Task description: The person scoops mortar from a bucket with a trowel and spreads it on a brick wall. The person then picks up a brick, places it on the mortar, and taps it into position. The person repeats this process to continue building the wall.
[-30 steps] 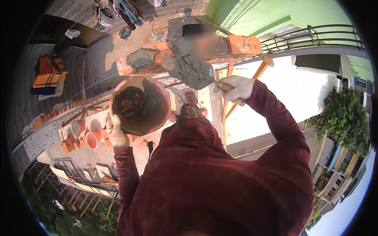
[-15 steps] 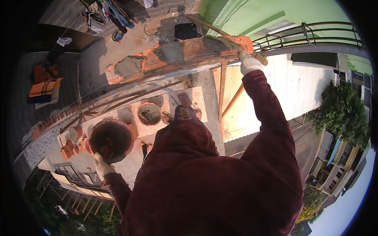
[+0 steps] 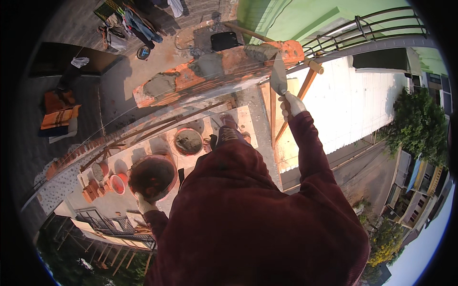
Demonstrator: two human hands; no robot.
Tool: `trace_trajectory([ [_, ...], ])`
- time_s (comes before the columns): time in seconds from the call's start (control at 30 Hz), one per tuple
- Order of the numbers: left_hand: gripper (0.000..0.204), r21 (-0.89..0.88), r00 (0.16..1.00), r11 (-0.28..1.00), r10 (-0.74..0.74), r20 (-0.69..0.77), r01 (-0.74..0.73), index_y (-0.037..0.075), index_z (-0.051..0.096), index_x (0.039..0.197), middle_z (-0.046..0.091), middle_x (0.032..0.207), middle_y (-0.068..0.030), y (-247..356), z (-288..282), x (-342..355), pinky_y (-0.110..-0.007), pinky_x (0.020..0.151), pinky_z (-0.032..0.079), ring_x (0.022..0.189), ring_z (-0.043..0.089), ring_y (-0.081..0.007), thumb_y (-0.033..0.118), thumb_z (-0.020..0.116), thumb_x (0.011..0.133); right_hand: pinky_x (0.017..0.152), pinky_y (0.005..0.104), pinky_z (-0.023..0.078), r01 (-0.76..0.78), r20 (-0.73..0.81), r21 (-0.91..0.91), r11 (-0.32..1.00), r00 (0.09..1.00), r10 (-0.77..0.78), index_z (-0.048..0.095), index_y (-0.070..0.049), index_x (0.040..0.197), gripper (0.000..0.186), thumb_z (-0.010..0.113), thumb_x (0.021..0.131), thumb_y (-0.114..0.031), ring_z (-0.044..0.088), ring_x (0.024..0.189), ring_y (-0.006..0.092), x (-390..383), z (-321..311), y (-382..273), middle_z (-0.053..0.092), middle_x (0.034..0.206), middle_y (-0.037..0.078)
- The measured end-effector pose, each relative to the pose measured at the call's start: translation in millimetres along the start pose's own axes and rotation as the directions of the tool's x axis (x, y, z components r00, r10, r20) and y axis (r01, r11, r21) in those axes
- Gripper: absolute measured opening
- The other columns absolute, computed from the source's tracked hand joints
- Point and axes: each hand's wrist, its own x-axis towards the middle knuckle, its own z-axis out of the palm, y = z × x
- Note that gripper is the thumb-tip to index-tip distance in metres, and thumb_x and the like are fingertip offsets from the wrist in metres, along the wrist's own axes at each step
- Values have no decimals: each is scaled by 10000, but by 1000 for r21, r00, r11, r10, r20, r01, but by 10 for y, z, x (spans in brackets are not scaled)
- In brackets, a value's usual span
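Outdoors, a white corrugated roof (image 3: 343, 105) spreads to the right, below a green wall (image 3: 305, 16). Across the middle runs a raw brick wall (image 3: 183, 79), its top patched with grey mortar (image 3: 208, 65). A large tub (image 3: 172, 188), dark inside, sits lower left; a smaller bucket (image 3: 187, 154) of mortar stands just beyond it. The gloved left hand (image 3: 144, 204) grips the tub's near rim; whether it bears the weight, I cannot tell. The right hand (image 3: 292, 105) clasps the handle of a trowel (image 3: 278, 76), its blade over the wall's right end, contact unclear. A one-handed rim hold could let the tub tip; careless scraping there could drop mortar roofward.
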Motion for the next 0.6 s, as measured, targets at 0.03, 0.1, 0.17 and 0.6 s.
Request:
trace_trajectory([
  [0.03,569,8,1000,1000,-3,-7,3,75,533,1319,599,1321,-161,-16,-36,46,-521,856,585,1149,631,-350,408,750,912,408,289,360,25,31,27,999,999,-26,607,-90,1009,422,479,1053,-490,463,463,105,117,142,-63,534,653,-30],
  [0.1,549,-2,1000,1000,14,-12,-14,83,532,1314,606,1305,-150,-33,-104,67,-499,833,600,1133,640,-334,397,745,918,426,306,350,71,79,87,994,994,-78,603,-72,995,380,503,1046,-436,463,480,129,298,336,-233,522,650,-12],
  [0.17,546,-14,998,998,55,-8,-55,87,533,1316,605,1307,-150,-23,-145,-4,-500,835,599,1135,640,-333,403,742,923,443,336,350,28,80,-2,1000,996,-28,597,-39,946,335,547,1032,-359,467,491,166,418,410,-352,512,626,20],
  [0.6,549,-27,996,996,89,-21,-90,77,535,1335,635,1257,-144,-74,-185,-204,-465,763,615,1117,656,-302,405,728,939,450,335,408,118,3,-605,787,989,-146,610,-18,1000,400,528,965,-408,479,472,152,300,103,-711,496,628,29],
])
